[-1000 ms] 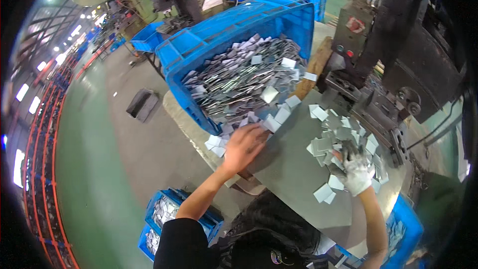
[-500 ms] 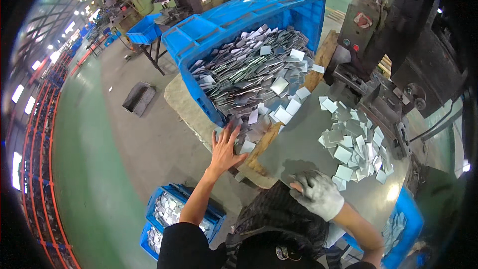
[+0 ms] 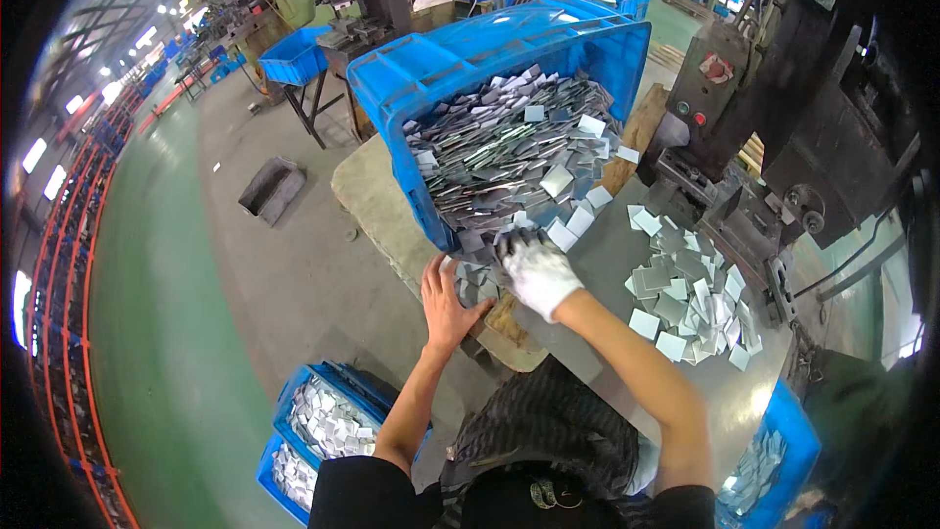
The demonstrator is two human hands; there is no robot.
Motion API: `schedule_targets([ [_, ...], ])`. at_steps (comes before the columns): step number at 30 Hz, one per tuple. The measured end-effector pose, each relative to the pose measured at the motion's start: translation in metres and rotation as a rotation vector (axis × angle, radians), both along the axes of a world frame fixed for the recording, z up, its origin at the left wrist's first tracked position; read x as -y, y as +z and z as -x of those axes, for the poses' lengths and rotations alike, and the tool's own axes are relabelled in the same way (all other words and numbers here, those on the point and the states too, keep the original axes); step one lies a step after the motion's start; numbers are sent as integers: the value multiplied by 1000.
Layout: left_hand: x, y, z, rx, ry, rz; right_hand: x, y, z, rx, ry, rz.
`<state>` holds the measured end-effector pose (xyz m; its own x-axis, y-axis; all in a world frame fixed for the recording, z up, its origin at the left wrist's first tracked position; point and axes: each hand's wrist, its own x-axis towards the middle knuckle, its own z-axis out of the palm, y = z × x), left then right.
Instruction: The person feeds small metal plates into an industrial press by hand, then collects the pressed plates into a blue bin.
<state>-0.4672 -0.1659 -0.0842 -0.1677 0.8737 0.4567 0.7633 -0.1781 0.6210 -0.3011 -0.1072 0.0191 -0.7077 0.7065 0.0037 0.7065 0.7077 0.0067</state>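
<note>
Bare and with its thumb apart from the fingers, my left hand (image 3: 450, 309) rests at the lower front corner of a tipped blue bin (image 3: 411, 162). Small, flat, square metal plates (image 3: 504, 142) fill the bin and spill from its mouth. My right hand (image 3: 539, 274), in a white glove with dark fingertips, reaches over the spilled plates beside the left hand. Its fingers are slightly blurred and look spread and bent down onto the plates; no held plate shows. A loose pile of plates (image 3: 690, 294) lies to the right on the grey metal tabletop (image 3: 597, 299).
A press machine (image 3: 720, 171) with red and green buttons stands at the right. Wooden strips (image 3: 641, 132) edge the bin's side of the tabletop. Blue crates of plates (image 3: 294, 421) sit low at left, and another blue bin (image 3: 798, 451) at lower right. A metal box (image 3: 272, 191) lies on the floor.
My right hand has moved forward and left from the table's near edge to the plates at the bin's mouth. My left hand stays by the bin's corner.
</note>
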Motion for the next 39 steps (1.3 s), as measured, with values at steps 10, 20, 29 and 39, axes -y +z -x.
schedule_targets([
  [10, -6, 1, 1, -381, -116, 127, -41, -29, 44, 111, -136, 129],
  [20, -46, 5, -4, -336, -173, 99, -66, -31, 25, -88, 101, -34],
  [29, -62, 16, -10, -357, -103, -41, -58, 7, -95, -331, -7, -387],
  [39, -38, 61, 8, -316, -180, -143, 3, 12, -229, 175, -478, -125],
])
